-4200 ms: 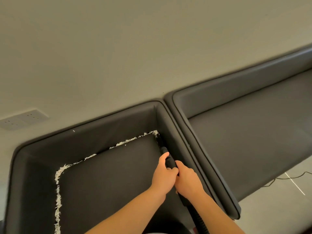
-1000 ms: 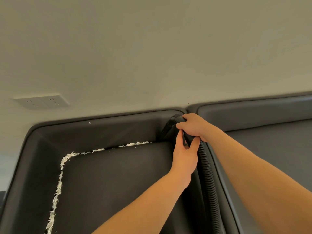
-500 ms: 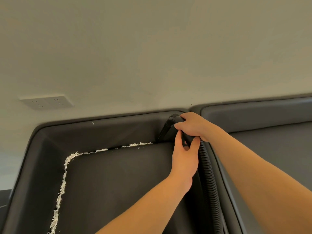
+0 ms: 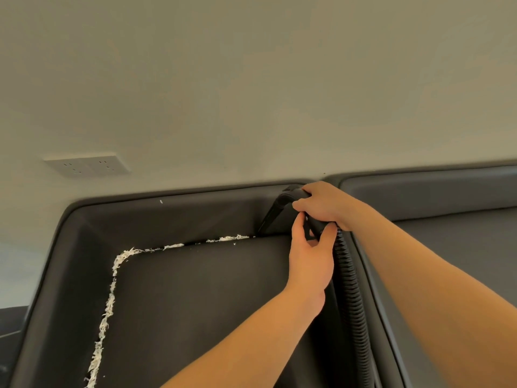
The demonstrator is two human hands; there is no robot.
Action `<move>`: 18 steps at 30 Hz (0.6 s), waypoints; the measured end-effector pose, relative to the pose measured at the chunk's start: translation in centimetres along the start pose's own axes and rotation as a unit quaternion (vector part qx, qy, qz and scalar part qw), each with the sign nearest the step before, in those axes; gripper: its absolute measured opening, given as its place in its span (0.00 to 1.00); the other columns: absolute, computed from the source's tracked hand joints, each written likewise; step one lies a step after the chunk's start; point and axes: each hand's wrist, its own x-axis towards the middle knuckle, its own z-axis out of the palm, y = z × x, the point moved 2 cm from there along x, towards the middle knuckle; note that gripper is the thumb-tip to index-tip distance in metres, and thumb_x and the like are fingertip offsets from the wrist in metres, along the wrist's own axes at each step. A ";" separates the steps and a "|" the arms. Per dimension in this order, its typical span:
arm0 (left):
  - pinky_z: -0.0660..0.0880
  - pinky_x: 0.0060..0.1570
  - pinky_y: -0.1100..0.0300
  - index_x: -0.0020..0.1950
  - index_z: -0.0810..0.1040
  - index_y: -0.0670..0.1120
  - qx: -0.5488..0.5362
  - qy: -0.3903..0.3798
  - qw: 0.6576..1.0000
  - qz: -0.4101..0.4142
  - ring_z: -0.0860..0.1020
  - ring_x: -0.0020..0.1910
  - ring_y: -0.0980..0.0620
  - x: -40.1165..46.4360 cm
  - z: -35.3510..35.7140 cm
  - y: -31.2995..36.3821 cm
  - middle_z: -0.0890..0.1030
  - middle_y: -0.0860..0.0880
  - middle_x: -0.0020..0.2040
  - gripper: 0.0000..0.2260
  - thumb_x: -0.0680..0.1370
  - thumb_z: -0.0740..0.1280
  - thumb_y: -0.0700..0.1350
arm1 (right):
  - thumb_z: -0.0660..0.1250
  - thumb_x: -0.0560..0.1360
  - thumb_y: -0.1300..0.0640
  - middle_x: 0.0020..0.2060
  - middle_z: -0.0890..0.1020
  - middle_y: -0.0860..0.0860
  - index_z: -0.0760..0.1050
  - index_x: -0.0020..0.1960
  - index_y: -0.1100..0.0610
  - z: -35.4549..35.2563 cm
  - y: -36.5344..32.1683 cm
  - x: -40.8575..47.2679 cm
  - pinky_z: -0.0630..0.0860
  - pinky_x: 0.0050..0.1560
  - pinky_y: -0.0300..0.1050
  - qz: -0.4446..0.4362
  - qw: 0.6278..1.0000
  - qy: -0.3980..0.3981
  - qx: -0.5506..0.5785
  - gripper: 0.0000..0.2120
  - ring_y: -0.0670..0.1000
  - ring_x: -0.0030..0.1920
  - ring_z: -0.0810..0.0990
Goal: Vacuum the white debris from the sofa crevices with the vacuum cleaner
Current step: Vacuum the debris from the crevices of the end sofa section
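Grey wall [image 4: 251, 79]: plain, fills the upper half of the view behind the seating.
Sofa [image 4: 195, 303]: dark grey upholstery, a seat with raised back and sides; a second section [image 4: 447, 233] adjoins it on the right.
Vacuum hose [image 4: 351, 289]: black and ribbed, running up the right edge of the seat to the handle.
White debris [image 4: 112, 289]: shredded flakes line the left crevice, round the back-left corner and thin out along the back crevice — they end just short of the nozzle.
Right hand [image 4: 324, 204]: curled over the top of the vacuum handle, gripping it.
Left hand [image 4: 310, 259]: fingers and thumb wrapped round the handle just below the right hand.
Nozzle [image 4: 272, 215]: black, angled down into the back-right corner crevice.
Wall socket [image 4: 86, 165]: white plate, upper left.
Speck [image 4: 161, 201]: one white fleck on the backrest.
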 end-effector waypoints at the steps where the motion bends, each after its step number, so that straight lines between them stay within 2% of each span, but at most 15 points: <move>1: 0.75 0.68 0.43 0.77 0.63 0.67 0.000 0.003 1.000 -0.008 0.83 0.59 0.51 0.1 -0.3 0.0 0.85 0.49 0.55 0.29 0.79 0.71 0.54 | 0.65 0.78 0.56 0.48 0.83 0.58 0.77 0.52 0.60 0.5 0.0 0.0 0.79 0.51 0.54 0.004 1.000 0.000 0.002 0.08 0.57 0.45 0.82; 6: 0.73 0.69 0.41 0.77 0.63 0.67 -0.003 0.017 0.999 -0.030 0.81 0.62 0.46 0.0 -1.7 -0.3 0.84 0.47 0.58 0.29 0.79 0.71 0.55 | 0.64 0.78 0.56 0.50 0.84 0.59 0.77 0.56 0.61 2.4 -0.4 0.2 0.79 0.53 0.55 0.012 1.000 -0.011 -0.009 0.11 0.59 0.51 0.83; 11: 0.76 0.66 0.41 0.73 0.64 0.70 -0.017 0.017 1.000 0.016 0.84 0.57 0.46 -0.3 -1.4 0.4 0.85 0.44 0.53 0.29 0.77 0.72 0.56 | 0.66 0.75 0.55 0.41 0.83 0.56 0.75 0.45 0.58 0.9 -1.5 0.7 0.77 0.42 0.51 -0.013 1.000 -0.009 -0.001 0.05 0.55 0.39 0.80; 15: 0.75 0.68 0.40 0.77 0.63 0.67 -0.015 0.030 0.999 -0.011 0.82 0.61 0.45 -0.1 -2.1 0.1 0.85 0.47 0.56 0.28 0.80 0.71 0.54 | 0.65 0.77 0.56 0.47 0.83 0.58 0.75 0.50 0.58 2.6 -1.4 1.0 0.76 0.44 0.51 -0.002 1.000 -0.015 -0.026 0.06 0.56 0.43 0.80; 18: 0.74 0.68 0.41 0.77 0.64 0.66 -0.008 0.039 0.999 -0.022 0.81 0.62 0.46 -0.1 -2.9 -0.1 0.84 0.48 0.59 0.28 0.80 0.70 0.53 | 0.64 0.78 0.56 0.48 0.83 0.58 0.75 0.55 0.59 3.9 -1.4 1.1 0.71 0.38 0.45 0.010 0.999 -0.017 -0.036 0.09 0.55 0.42 0.79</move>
